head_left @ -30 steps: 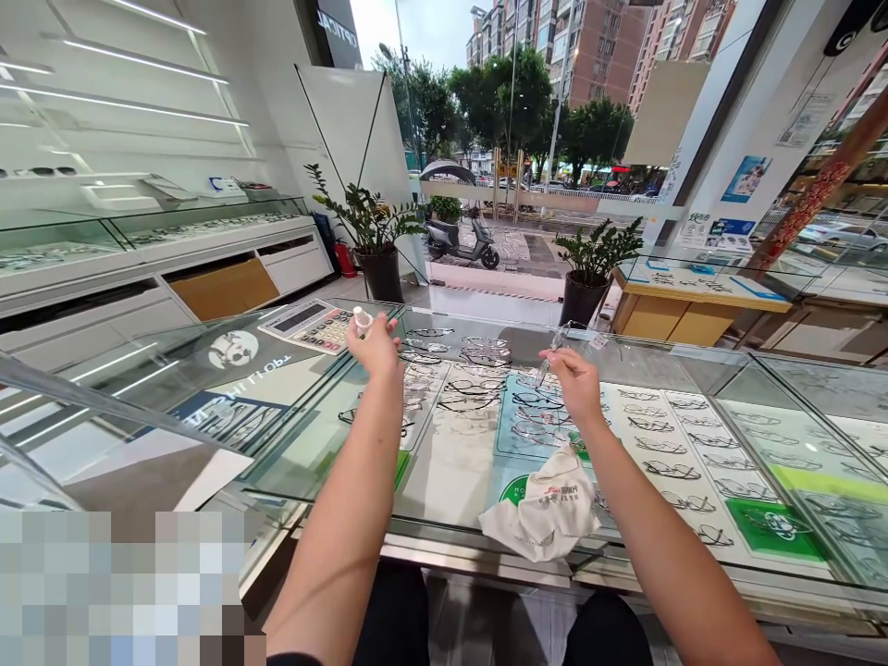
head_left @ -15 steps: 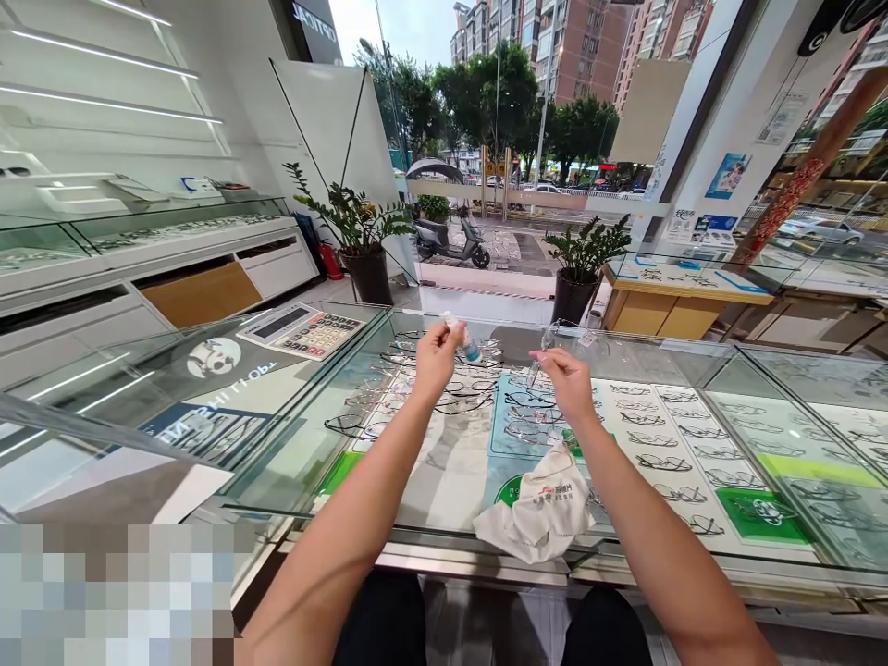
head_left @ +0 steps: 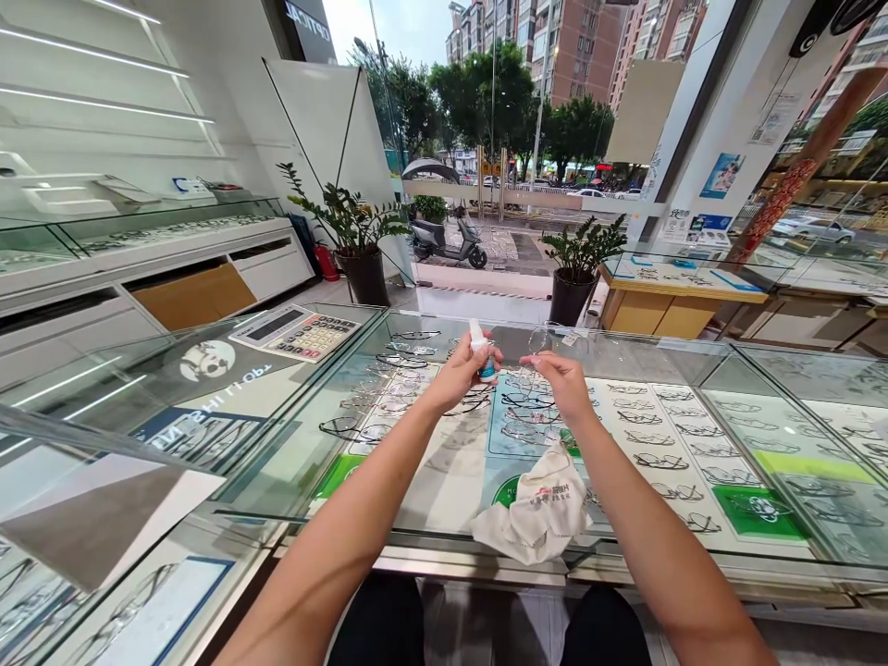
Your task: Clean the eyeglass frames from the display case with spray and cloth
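Observation:
My left hand (head_left: pixel 462 375) is closed around a small white bottle with a blue label (head_left: pixel 481 349), held upright over the glass counter (head_left: pixel 430 481). My right hand (head_left: pixel 563 384) pinches a pair of thin clear-framed glasses (head_left: pixel 537 344) by one side, close to the bottle. The two hands are almost touching above the counter's middle. A white cleaning cloth (head_left: pixel 537 513) lies crumpled on the glass under my right forearm.
Rows of glasses (head_left: pixel 659 435) lie displayed beneath the glass. A calculator (head_left: pixel 297 332) sits at the far left of the counter. Two potted plants (head_left: pixel 361 236) stand beyond, by the open shopfront with a parked scooter (head_left: pixel 444 239). More display cases line the left wall.
My left hand has carried the bottle from near the calculator rightward to beside the glasses. My right hand has stayed about where it was, still holding the glasses.

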Motion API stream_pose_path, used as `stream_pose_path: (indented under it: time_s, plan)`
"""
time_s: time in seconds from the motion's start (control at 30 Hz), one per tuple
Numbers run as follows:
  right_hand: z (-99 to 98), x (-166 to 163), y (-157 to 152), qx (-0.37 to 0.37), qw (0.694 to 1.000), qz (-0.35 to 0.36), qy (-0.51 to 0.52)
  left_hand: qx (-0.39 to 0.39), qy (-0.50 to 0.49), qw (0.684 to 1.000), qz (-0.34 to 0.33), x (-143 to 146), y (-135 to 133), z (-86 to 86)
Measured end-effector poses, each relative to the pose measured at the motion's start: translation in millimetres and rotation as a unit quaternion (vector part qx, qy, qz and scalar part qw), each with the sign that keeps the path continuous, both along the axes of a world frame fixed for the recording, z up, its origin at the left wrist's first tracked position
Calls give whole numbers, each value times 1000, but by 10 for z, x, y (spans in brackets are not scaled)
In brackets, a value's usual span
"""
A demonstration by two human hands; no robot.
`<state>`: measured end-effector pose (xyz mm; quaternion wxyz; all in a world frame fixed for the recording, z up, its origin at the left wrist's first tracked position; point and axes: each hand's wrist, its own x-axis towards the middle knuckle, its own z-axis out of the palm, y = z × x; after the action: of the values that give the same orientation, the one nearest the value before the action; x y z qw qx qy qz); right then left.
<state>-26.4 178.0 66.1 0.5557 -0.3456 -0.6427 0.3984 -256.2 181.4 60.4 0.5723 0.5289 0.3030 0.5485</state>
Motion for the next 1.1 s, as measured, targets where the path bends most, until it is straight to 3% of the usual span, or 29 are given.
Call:
stream_pose_path:
  time_s: [0.17, 0.4, 0.6, 0.77, 0.93, 1.1]
  plan:
    - [23, -16, -20, -29, 998, 54, 8, 6, 56, 998, -8, -7, -11, -34]
    - [8, -24, -28, -58, 991, 122, 17, -45, -22, 999, -15, 31, -1, 8]
    - [-4, -25, -56, -66, 984, 165, -6, -78, -7, 997, 24, 52, 0, 23]
    - [11, -40, -70, -83, 979, 188, -2, -46, 59, 997, 9, 97, -14, -19]
    - [37, -65, -101, -91, 975, 204, -6, 46, 168, 983, 49, 130, -48, -7]
    - [43, -74, -110, -95, 974, 204, -7, 92, 206, 972, 70, 132, -92, 48]
